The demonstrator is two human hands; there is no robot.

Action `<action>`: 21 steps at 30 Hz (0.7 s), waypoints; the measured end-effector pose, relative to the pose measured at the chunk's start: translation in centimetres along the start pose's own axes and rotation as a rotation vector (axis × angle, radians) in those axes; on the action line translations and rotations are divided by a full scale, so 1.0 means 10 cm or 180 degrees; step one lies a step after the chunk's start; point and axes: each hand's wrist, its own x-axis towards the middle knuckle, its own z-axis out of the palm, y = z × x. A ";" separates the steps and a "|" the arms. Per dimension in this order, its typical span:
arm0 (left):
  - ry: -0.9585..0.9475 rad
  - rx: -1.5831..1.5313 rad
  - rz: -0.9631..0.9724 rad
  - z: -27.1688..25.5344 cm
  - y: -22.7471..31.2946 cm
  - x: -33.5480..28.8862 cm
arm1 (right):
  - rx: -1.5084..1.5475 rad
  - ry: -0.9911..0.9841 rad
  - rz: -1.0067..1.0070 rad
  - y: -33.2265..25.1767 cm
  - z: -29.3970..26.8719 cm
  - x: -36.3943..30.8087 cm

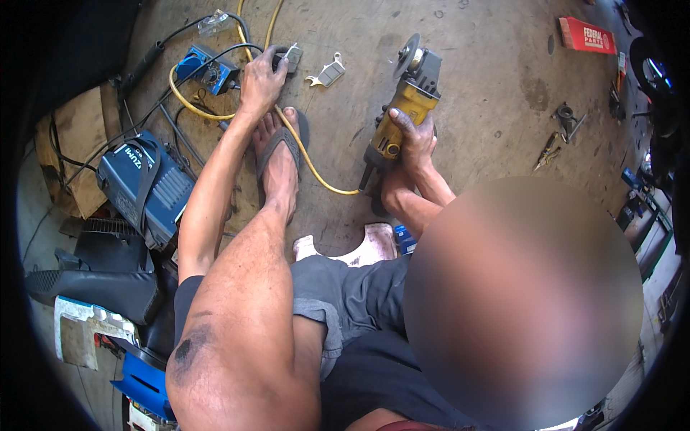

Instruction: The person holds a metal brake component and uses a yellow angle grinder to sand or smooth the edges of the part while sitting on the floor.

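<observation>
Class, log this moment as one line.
left hand: on grey pad | right hand: holding yellow grinder | floor: second pad

Grey shorts [348, 287], dark shirt [388, 381], flip-flop [303, 131]

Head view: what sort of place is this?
Probably a repair workshop: a yellow angle grinder in the right hand, a blue strapped machine and a metal-backed pad on the stained floor.

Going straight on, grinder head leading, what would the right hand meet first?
The way looks free: past the right hand and its grinder, only floor shows to the picture's top edge, though depth is unclear.
</observation>
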 end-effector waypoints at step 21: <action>-0.0985 -0.0260 -0.0760 -0.15 0.15 0.11 | -0.0574 -0.0062 -0.0047 -0.07 -0.07 0.04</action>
